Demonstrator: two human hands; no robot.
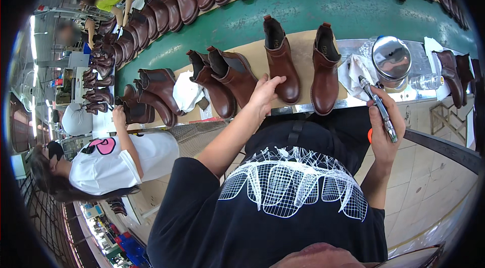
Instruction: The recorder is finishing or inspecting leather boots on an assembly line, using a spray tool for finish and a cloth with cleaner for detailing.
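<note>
Right hand around silver pen, left hand on brown boot.

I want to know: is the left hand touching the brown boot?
Touching. The head view shows the left hand with its fingertips resting on the toe side of the upright brown boot.

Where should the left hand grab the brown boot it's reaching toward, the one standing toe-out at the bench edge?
Probably the open ankle shaft of the brown boot, from above and the left hand's side. It stands upright, heel tab up, and the collar is clear, while another boot stands close on its right.
</note>
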